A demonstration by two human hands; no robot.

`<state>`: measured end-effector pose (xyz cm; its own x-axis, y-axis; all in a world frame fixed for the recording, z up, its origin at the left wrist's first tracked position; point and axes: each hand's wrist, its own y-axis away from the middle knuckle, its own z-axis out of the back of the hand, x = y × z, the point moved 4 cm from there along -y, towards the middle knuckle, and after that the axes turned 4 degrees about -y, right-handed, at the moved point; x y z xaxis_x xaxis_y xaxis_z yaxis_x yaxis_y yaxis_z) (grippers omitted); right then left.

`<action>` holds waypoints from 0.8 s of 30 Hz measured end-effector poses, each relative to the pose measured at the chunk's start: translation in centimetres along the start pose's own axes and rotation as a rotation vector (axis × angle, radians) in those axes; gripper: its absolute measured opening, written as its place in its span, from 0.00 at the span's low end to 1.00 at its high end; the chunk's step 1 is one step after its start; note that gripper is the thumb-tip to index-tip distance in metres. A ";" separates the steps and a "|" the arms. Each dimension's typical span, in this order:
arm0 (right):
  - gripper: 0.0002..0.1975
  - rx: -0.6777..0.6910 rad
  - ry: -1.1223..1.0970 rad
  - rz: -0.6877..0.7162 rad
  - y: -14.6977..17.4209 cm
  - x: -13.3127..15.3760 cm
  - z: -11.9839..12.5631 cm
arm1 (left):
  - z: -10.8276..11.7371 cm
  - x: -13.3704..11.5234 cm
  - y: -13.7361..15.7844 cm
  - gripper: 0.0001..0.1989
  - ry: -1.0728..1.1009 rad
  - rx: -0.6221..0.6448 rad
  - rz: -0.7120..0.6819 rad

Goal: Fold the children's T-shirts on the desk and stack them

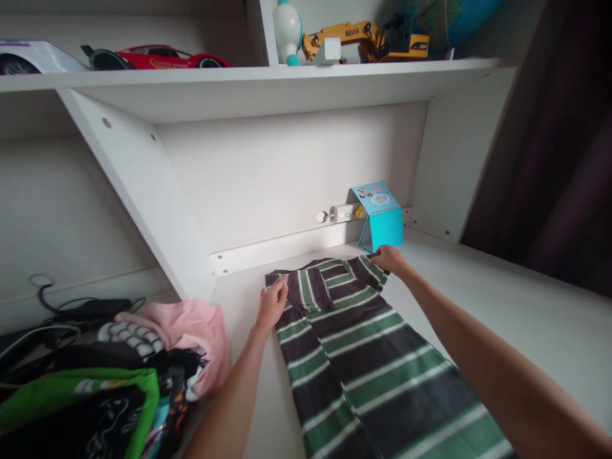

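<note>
A striped shirt (pixel 368 344) in green, dark grey and white lies spread on the white desk, its body running toward me. On its left, one sleeve (pixel 308 290) is folded inward over the shirt. My left hand (pixel 275 303) rests at the outer edge of that folded sleeve, fingers stretched out and touching the cloth. At the far right, the other sleeve (pixel 370 271) points outward. My right hand (pixel 389 258) has its fingers closed in a pinch on the top corner of this sleeve, close in front of a blue desk calendar (pixel 387 226).
A pile of clothes (pixel 201 338), pink, black and green, lies on the left beside cables. A white upright panel (pixel 134 191) divides the desk. Overhead, a shelf (pixel 296 83) holds toy cars, an excavator and a globe. A power strip (pixel 347 213) sits at the back wall; a dark curtain hangs right.
</note>
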<state>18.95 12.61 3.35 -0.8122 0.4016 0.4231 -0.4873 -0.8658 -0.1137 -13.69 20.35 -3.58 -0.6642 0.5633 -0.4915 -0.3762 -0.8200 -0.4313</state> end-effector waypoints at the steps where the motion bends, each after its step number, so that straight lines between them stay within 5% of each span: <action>1: 0.13 -0.003 0.010 0.031 0.1 1.4 0.6 | 0.0 0.2 0.0 0.19 0.074 -0.013 -0.009; 5: 0.14 -0.051 0.029 0.223 2.5 9.1 1.3 | -0.1 1.2 -0.2 0.23 0.326 -0.079 0.037; 9: 0.15 0.026 0.022 0.457 8.2 16.5 -2.1 | -0.4 2.3 -0.5 0.26 0.473 -0.074 0.137; 13: 0.24 0.224 -0.010 0.730 14.4 19.1 -4.1 | -0.3 2.7 -0.4 0.27 0.568 -0.039 0.216; 17: 0.19 0.298 -0.043 0.809 18.5 13.8 -1.1 | -0.3 2.4 -0.2 0.26 0.516 -0.001 0.203; 20: 0.19 0.264 -0.025 0.710 20.8 5.4 0.4 | -0.3 2.1 -0.4 0.21 0.414 -0.004 0.121; 24: 0.22 0.094 0.084 0.569 23.5 -5.3 -0.7 | -0.5 2.1 -0.9 0.17 0.330 0.027 0.078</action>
<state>11.64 -9.66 -2.16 -0.9625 -0.1154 0.2456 0.0605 -0.9736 -0.2203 -14.43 22.36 -4.63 -0.4480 0.4980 -0.7425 -0.3524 -0.8616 -0.3652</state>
